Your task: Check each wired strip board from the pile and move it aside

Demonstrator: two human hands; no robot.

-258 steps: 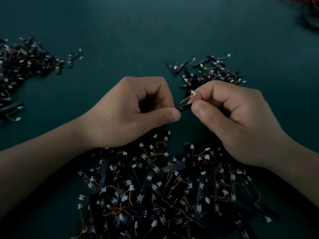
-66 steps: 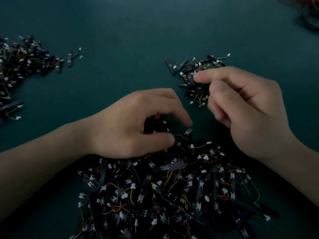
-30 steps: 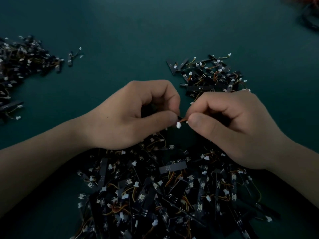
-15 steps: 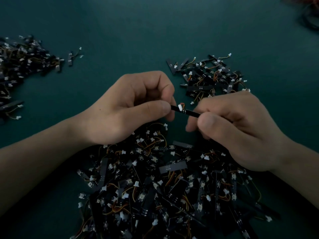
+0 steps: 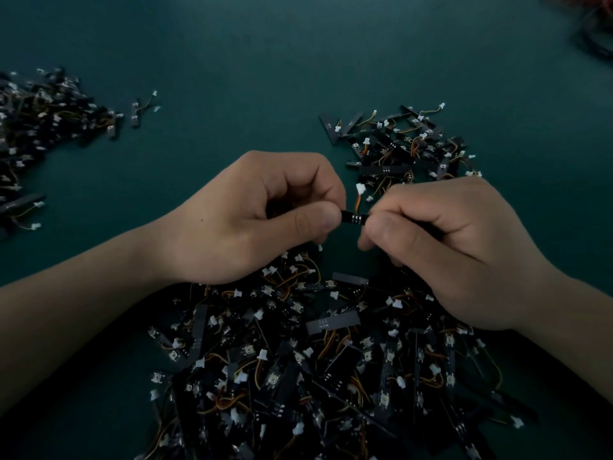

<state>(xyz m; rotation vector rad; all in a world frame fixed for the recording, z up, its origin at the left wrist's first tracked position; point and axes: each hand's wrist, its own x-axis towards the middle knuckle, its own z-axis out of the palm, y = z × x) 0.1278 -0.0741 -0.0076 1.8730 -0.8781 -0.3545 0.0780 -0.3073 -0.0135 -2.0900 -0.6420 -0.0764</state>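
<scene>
Fingers, L hand (image 5: 245,220) + R hand (image 5: 447,254), pinch strip board (image 5: 354,218) ends; dark-green mat (image 5: 265,61), pile (image 5: 315,376) below.

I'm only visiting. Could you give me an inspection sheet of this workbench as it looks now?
Surface: dark green mat, dimly lit.
Job's things: one strip board held over the edge of the near pile; a smaller pile beyond the right hand; a far-left pile.
Clutter: one stray board beside the far-left pile.
Hands: left hand and right hand each pinch an end of the strip board.
Cables: its short wire rises to a white plug.
Surroundings: dark tangle at the top right corner, too blurred to identify.
</scene>
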